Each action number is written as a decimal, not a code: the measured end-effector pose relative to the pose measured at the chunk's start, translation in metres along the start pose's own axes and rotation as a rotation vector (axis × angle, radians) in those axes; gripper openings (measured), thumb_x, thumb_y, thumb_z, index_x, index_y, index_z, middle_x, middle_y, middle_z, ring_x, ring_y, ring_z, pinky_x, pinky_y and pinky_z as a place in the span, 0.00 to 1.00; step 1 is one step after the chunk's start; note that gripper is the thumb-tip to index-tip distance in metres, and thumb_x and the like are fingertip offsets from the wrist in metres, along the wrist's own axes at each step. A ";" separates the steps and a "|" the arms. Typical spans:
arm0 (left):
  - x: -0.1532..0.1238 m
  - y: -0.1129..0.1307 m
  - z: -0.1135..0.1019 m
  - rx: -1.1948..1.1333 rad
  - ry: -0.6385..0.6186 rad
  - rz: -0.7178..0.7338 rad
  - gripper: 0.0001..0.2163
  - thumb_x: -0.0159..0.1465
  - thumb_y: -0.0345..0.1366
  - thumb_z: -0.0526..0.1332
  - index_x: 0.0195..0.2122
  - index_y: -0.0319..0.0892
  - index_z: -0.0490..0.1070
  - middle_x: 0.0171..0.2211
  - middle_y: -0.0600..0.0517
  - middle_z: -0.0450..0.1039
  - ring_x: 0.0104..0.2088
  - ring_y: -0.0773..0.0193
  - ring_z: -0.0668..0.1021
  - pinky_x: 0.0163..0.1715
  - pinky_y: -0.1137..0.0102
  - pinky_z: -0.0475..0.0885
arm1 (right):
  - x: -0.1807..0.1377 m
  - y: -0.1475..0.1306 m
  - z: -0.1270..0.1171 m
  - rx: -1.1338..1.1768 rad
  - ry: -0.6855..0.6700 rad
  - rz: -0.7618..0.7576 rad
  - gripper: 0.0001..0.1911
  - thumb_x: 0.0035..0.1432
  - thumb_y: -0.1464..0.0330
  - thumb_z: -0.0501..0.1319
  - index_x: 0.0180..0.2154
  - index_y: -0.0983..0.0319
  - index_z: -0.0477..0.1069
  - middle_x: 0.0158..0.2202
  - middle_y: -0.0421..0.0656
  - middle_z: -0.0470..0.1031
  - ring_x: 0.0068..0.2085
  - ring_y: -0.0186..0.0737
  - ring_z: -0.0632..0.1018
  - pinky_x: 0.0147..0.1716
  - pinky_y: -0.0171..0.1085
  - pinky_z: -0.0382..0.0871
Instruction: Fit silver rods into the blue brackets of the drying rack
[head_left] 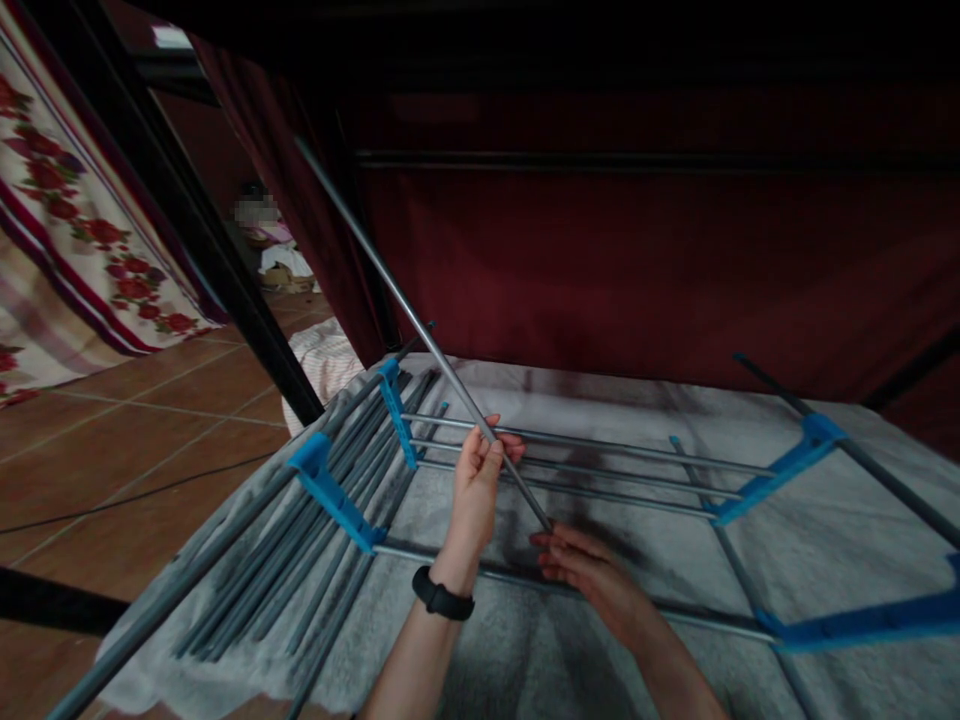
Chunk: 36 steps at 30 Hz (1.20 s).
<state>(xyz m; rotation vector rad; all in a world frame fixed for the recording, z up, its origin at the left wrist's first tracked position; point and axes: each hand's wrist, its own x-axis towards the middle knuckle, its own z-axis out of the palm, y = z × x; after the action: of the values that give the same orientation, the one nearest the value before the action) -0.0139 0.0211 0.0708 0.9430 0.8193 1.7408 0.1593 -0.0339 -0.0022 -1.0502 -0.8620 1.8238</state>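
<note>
My left hand (480, 465) is closed around a long grey metal tube (409, 312), which slants from the upper left down to the lower right. At the tube's lower end, my right hand (581, 560) has its fingers stretched out and slightly apart; whether they touch the tube I cannot tell. Beneath both hands lies a partly joined rack of grey tubes. Its blue plastic brackets, such as the left one (335, 505) and the right one (780, 470), have thin crossbars (600, 445) running between them. A black band (442, 594) circles my left wrist.
Several loose grey tubes (281, 570) lie on the grey blanket (600, 680) at left. Black frame posts (202, 230) and a low dark overhead structure surround this bed-like surface. Dark red cloth (637, 270) hangs behind. A flowered cloth (97, 230) hangs over the tiled floor (150, 430).
</note>
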 end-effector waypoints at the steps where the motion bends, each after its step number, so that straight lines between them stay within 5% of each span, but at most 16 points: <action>1: -0.001 -0.001 0.001 -0.017 -0.002 -0.006 0.20 0.63 0.40 0.62 0.56 0.45 0.65 0.36 0.52 0.75 0.36 0.65 0.78 0.41 0.69 0.71 | -0.002 -0.001 0.003 0.011 -0.021 0.005 0.21 0.47 0.61 0.70 0.45 0.57 0.76 0.47 0.49 0.78 0.45 0.49 0.78 0.49 0.52 0.69; 11: -0.004 -0.001 0.005 -0.247 0.004 -0.093 0.19 0.62 0.45 0.63 0.52 0.42 0.69 0.19 0.60 0.57 0.18 0.74 0.59 0.19 0.76 0.55 | -0.013 -0.006 0.016 -0.095 -0.192 0.017 0.19 0.49 0.58 0.68 0.44 0.55 0.78 0.44 0.46 0.79 0.43 0.48 0.78 0.47 0.49 0.69; 18: -0.013 -0.003 0.011 -0.264 -0.137 -0.237 0.14 0.62 0.47 0.63 0.37 0.42 0.68 0.17 0.61 0.56 0.15 0.76 0.55 0.16 0.78 0.48 | -0.008 -0.020 0.012 -0.025 -0.074 -0.102 0.22 0.48 0.56 0.69 0.45 0.57 0.77 0.45 0.47 0.78 0.43 0.44 0.77 0.47 0.46 0.68; 30: -0.049 -0.019 0.003 0.086 -0.345 -0.395 0.17 0.62 0.50 0.61 0.37 0.38 0.71 0.18 0.59 0.60 0.15 0.74 0.57 0.15 0.76 0.49 | -0.012 -0.043 -0.006 0.067 0.106 -0.330 0.24 0.49 0.54 0.68 0.46 0.58 0.76 0.46 0.47 0.79 0.48 0.45 0.76 0.51 0.47 0.67; 36: -0.051 -0.013 -0.010 0.347 -0.413 -0.410 0.17 0.59 0.52 0.63 0.36 0.42 0.65 0.17 0.63 0.56 0.15 0.76 0.54 0.16 0.78 0.46 | -0.014 -0.048 -0.012 0.152 0.150 -0.399 0.25 0.47 0.54 0.68 0.47 0.58 0.75 0.47 0.48 0.78 0.48 0.46 0.77 0.51 0.48 0.67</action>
<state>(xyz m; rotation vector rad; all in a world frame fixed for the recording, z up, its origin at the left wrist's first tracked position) -0.0047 -0.0244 0.0431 1.2131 0.9720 1.0229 0.1896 -0.0247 0.0379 -0.8368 -0.7661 1.4332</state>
